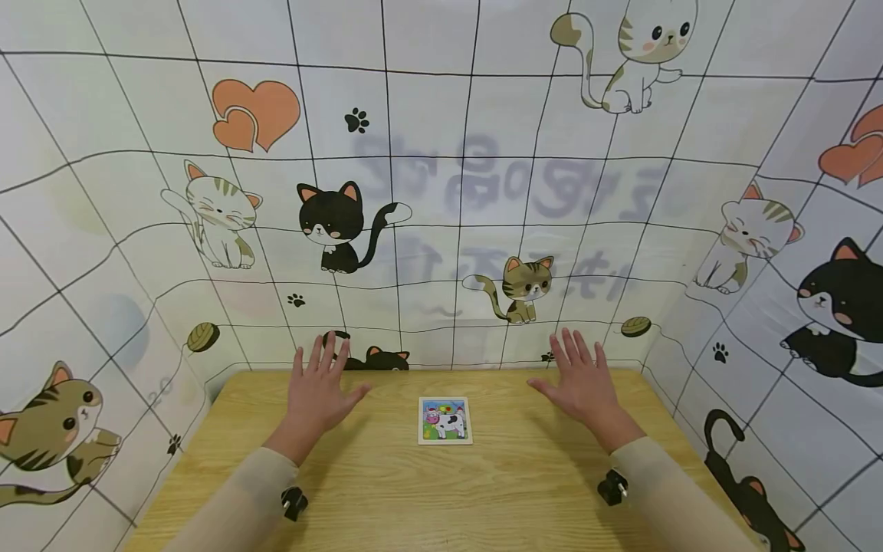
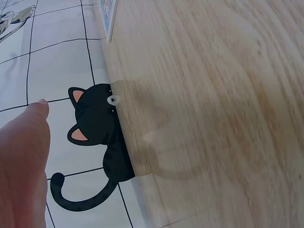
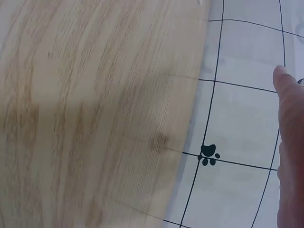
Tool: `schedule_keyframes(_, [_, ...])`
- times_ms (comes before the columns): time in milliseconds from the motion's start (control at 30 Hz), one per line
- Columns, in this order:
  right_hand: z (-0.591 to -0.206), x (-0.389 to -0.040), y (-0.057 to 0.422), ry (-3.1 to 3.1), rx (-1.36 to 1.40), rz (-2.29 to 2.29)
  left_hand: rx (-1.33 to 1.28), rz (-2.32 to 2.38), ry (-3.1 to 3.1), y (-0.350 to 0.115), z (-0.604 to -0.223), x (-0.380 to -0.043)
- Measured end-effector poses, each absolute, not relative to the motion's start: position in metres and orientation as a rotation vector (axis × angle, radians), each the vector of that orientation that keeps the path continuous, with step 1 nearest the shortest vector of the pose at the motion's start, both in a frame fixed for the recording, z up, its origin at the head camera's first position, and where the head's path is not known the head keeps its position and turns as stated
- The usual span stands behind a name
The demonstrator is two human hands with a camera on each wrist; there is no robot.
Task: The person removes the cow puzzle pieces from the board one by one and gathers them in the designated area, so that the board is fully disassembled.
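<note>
A small square picture puzzle [image 1: 444, 421] with a cow on it lies flat near the middle of the wooden table [image 1: 441, 491]. To its left, my left hand [image 1: 320, 395] is held over the table with its fingers spread and straight. My right hand [image 1: 582, 387] mirrors it on the other side, palm down, fingers apart, holding nothing. In the left wrist view a corner of the puzzle [image 2: 109, 19] shows at the top, with part of my left hand [image 2: 23, 166] at the left edge. The right wrist view has part of my right hand [image 3: 290, 147] at its right side.
A white cloth wall [image 1: 428, 192] with black grid lines and printed cats rises behind the table's far edge. Similar cloth side walls [image 1: 62, 253] stand at left and right. Each sleeve carries a small black wrist camera [image 1: 294, 503].
</note>
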State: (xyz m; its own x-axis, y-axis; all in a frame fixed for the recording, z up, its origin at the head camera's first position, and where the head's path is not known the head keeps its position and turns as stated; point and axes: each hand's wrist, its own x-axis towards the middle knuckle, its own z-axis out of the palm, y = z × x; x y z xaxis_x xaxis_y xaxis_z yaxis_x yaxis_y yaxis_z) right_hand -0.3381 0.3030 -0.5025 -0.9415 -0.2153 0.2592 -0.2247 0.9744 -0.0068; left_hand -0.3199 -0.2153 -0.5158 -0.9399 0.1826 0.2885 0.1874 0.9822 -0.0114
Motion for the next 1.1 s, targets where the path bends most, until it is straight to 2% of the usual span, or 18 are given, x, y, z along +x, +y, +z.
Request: schedule_keyframes(1100, [-0.532,-0.328,0.26,-2.802,0.513,0.213,-0.408,-0.228,-2.793,-0.16,-0.536,-0.313])
